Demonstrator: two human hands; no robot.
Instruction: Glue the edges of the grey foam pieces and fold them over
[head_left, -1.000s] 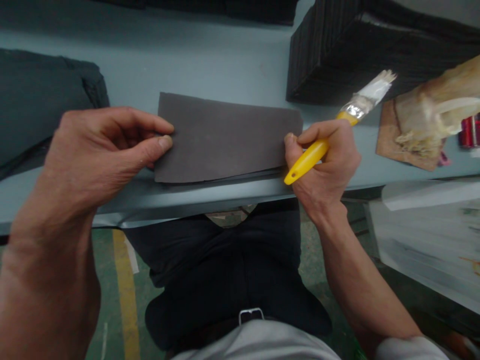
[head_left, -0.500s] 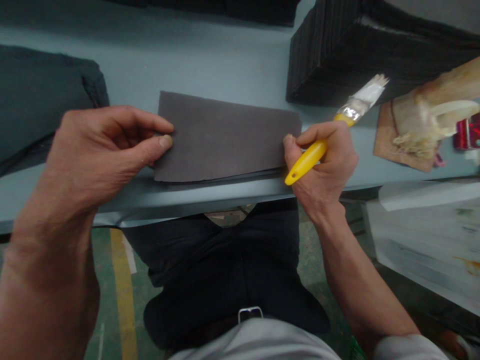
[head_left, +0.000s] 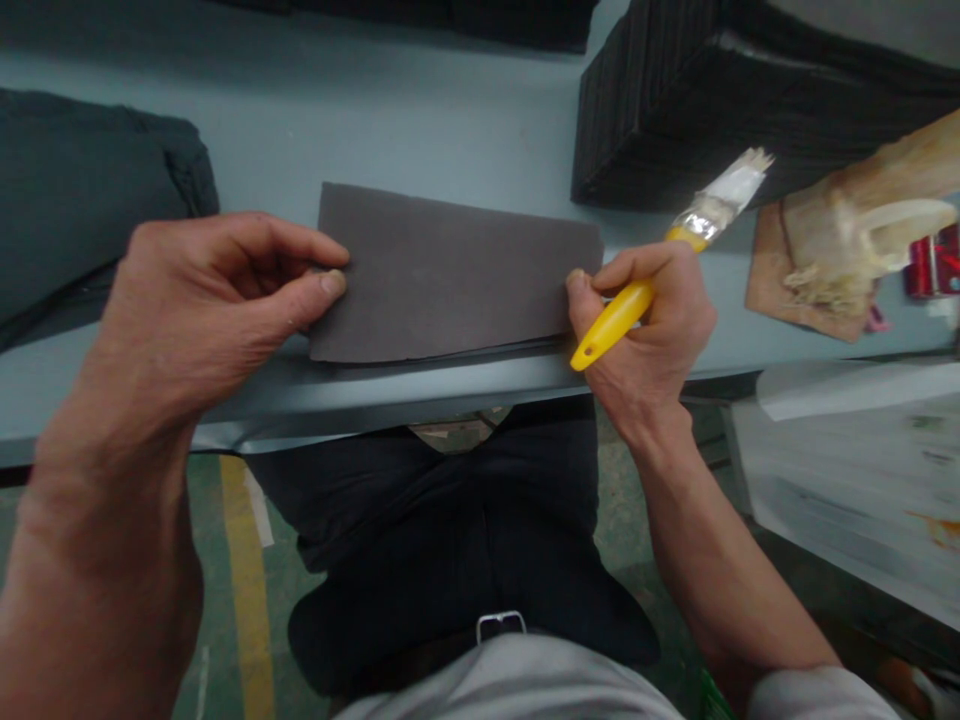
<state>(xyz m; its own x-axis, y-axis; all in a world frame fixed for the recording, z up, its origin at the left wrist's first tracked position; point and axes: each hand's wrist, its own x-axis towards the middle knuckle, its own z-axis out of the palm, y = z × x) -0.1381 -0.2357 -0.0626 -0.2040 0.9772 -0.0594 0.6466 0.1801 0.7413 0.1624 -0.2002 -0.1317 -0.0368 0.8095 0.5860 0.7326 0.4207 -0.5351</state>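
Left hand [head_left: 202, 310], fingers [head_left: 300, 245] and thumb pinched together on the left edge of a dark grey foam sheet [head_left: 450, 275], lying flat on the pale blue tabletop [head_left: 300, 110] near its front edge. Right hand [head_left: 660, 320], fingers curled tight around the yellow handle of a paintbrush [head_left: 615, 325], thumb tip against the sheet's right edge, white-crusted bristles pointing away. Just beyond, a black foam stack [head_left: 660, 130]; further right, a brown board [head_left: 772, 285] under a crusted pale lump [head_left: 847, 240]; at far left, a dark folded bundle [head_left: 82, 180].
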